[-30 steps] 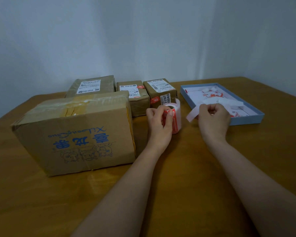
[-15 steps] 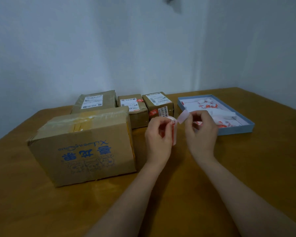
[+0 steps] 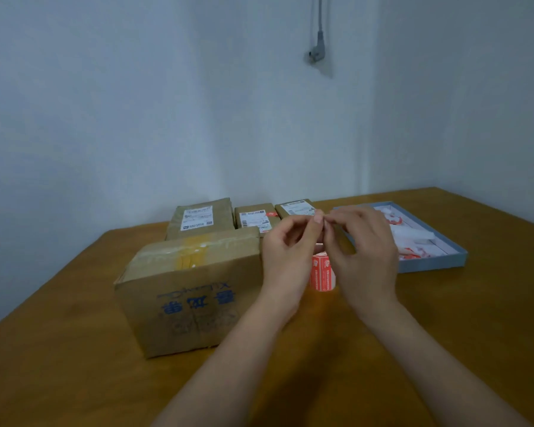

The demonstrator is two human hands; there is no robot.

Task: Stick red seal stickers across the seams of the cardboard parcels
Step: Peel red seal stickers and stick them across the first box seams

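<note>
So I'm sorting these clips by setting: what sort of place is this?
Probably a plain room used as a small parcel-packing spot, not a warehouse: labelled cardboard parcels and a roll of red seal stickers sit on a wooden table against bare walls.

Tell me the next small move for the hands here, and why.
Probably finish peeling the sticker and carry it to the large parcel. Both hands, left hand and right hand, meet fingertip to fingertip above the sticker roll, seemingly pinching something small. That parcel's taped top seam shows no red seal.
</note>
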